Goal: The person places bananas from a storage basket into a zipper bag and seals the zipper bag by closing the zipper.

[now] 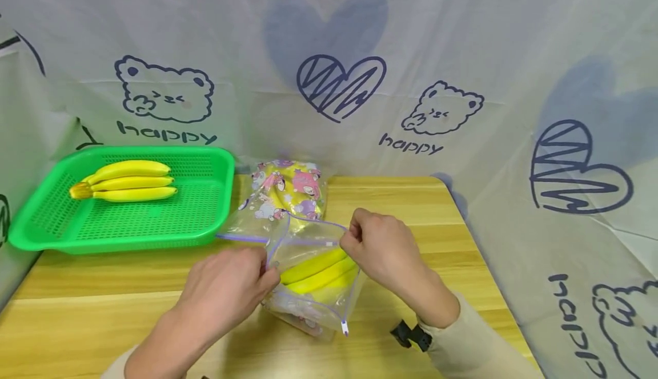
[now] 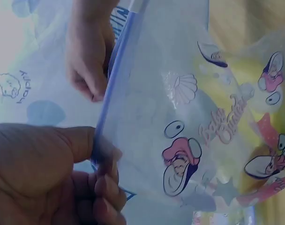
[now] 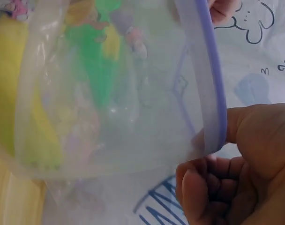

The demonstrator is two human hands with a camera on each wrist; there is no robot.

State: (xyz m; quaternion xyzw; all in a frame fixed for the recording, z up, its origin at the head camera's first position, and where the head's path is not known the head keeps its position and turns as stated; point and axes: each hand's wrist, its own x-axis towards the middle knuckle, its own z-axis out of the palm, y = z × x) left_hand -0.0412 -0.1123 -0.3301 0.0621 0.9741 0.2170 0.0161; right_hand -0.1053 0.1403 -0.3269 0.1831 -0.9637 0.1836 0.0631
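Observation:
Between my two hands is a clear zip bag with a purple-edged mouth spread wide and a white slider at one corner. Yellow bananas lie inside it. My left hand pinches the left edge of the mouth between thumb and fingers. On the opposite side, my right hand pinches the far right edge. The left wrist view shows the bag's printed side, with shells and cartoon figures. In the right wrist view, the purple zip strip runs up from the right thumb.
A green basket at the left holds a bunch of bananas. Behind the held bag lies another printed zip bag with yellow contents. The wooden table meets a printed cloth backdrop at the back and right.

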